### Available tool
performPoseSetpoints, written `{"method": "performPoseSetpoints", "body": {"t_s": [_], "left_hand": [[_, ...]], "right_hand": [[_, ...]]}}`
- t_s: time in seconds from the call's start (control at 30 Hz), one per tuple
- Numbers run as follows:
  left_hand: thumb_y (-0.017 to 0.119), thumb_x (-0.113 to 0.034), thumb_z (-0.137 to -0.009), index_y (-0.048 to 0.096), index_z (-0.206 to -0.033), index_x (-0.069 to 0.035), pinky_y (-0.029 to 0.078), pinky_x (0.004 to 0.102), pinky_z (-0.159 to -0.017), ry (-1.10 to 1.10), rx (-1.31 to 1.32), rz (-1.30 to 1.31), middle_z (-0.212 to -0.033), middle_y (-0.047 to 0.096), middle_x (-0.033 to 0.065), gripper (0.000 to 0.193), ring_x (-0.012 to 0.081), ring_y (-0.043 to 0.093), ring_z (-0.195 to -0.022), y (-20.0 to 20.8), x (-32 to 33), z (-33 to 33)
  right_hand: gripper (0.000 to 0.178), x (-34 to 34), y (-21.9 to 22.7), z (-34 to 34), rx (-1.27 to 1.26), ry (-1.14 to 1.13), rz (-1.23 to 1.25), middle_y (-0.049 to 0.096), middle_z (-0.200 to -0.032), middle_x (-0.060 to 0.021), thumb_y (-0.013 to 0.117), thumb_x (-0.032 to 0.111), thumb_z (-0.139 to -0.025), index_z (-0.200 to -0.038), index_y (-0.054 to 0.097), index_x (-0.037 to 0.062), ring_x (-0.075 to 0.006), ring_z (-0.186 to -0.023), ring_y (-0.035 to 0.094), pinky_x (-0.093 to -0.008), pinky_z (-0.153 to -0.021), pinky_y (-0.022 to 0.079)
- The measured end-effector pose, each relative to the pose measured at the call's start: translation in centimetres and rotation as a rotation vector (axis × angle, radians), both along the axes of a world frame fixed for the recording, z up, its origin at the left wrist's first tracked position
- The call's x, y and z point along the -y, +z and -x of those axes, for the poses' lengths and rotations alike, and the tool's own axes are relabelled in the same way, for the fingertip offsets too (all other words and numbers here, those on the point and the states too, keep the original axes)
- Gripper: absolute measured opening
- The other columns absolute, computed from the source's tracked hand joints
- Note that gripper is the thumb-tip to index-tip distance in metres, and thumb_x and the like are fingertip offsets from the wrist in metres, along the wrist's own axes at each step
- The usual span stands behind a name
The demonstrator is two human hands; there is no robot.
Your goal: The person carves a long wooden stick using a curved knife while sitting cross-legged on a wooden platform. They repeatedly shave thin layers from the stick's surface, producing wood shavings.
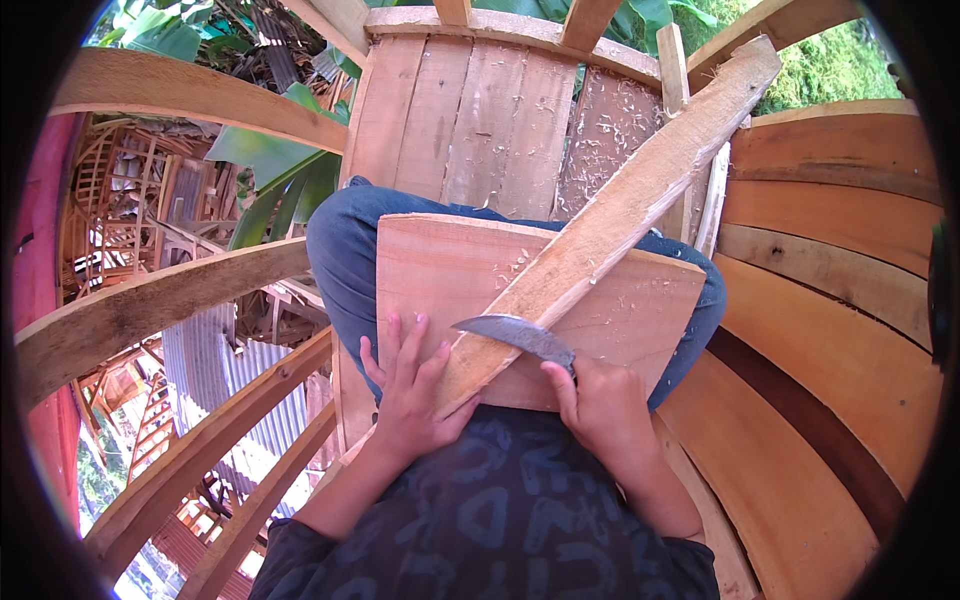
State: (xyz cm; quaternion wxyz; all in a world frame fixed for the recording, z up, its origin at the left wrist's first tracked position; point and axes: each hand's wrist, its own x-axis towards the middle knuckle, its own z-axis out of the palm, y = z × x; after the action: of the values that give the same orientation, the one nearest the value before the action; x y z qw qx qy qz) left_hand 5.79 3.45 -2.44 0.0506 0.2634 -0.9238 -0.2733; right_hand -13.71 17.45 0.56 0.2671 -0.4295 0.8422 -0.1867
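Observation:
A long, rough wooden plank slants from my belly up to the far right. It rests across a smooth wide board lying on my lap. My left hand holds the plank's near end between thumb and fingers, the outer fingers spread on the board. In my right hand is a curved knife, fingers wrapped round its handle, which is hidden. Its dark, sickle-like blade lies across the plank, pointing left, just beyond my left fingertips.
Wood shavings are scattered on the plank floor ahead of my crossed legs. Slatted wooden walls curve along the right. Wooden rails stand on the left, with corrugated metal sheets beyond and below them.

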Motion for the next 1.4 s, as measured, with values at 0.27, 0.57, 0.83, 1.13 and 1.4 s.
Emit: {"method": "performPoseSetpoints", "body": {"t_s": [0.27, 0.57, 0.83, 1.13, 1.4], "left_hand": [[0.083, -0.031, -0.067, 0.05, -0.122, -0.009, 0.0, 0.0658, -0.109, 0.026, 0.004, 0.019, -0.147, 0.037, 0.0201, 0.068, 0.0454, 0.023, -0.142, -0.1, -0.6, 0.2], [0.084, -0.029, -0.065, 0.047, -0.122, -0.01, 0.001, 0.0664, -0.109, 0.025, -0.009, 0.034, -0.146, 0.038, 0.0189, 0.07, 0.0455, 0.023, -0.142, -0.3, -0.7, 0.2], [0.084, -0.029, -0.066, 0.046, -0.124, -0.01, 0.001, 0.0658, -0.11, 0.029, -0.013, 0.037, -0.145, 0.039, 0.0191, 0.072, 0.0456, 0.025, -0.141, -0.3, -0.7, 0.2], [0.084, -0.029, -0.066, 0.046, -0.123, -0.009, 0.001, 0.0653, -0.11, 0.03, -0.022, 0.029, -0.144, 0.039, 0.0189, 0.071, 0.0453, 0.026, -0.141, -0.4, -0.7, 0.2], [0.084, -0.028, -0.066, 0.046, -0.122, -0.009, 0.002, 0.0658, -0.11, 0.032, -0.009, 0.049, -0.143, 0.04, 0.019, 0.071, 0.0462, 0.026, -0.141, -0.2, -0.8, 0.1]], "right_hand": [[0.037, -0.1, 1.0, 0.2, 0.056, -0.088, -0.035, 0.057, -0.057, -0.0226, 0.06, 0.028, -0.094, -0.07, 0.059, -0.0001, -0.0412, -0.053, 0.06, -0.0472, -0.048, 0.045], [0.033, -1.2, -0.7, 0.4, 0.136, -0.23, 0.069, 0.057, -0.061, -0.0233, 0.059, 0.025, -0.094, -0.074, 0.059, -0.0004, -0.0428, -0.055, 0.058, -0.0466, -0.049, 0.043], [0.031, -0.8, -0.8, 1.0, 0.167, -0.319, 0.095, 0.056, -0.058, -0.0212, 0.059, 0.026, -0.094, -0.079, 0.063, -0.0005, -0.0414, -0.053, 0.058, -0.0459, -0.05, 0.044], [0.035, -0.6, -1.0, 1.6, 0.194, -0.313, 0.1, 0.057, -0.057, -0.0209, 0.061, 0.026, -0.093, -0.07, 0.059, -0.0006, -0.0385, -0.05, 0.059, -0.045, -0.048, 0.043], [0.033, -0.7, -1.5, 2.7, 0.107, -0.386, 0.094, 0.058, -0.06, -0.0204, 0.06, 0.027, -0.094, -0.074, 0.061, 0.0006, -0.0395, -0.052, 0.059, -0.0448, -0.048, 0.043]]}}
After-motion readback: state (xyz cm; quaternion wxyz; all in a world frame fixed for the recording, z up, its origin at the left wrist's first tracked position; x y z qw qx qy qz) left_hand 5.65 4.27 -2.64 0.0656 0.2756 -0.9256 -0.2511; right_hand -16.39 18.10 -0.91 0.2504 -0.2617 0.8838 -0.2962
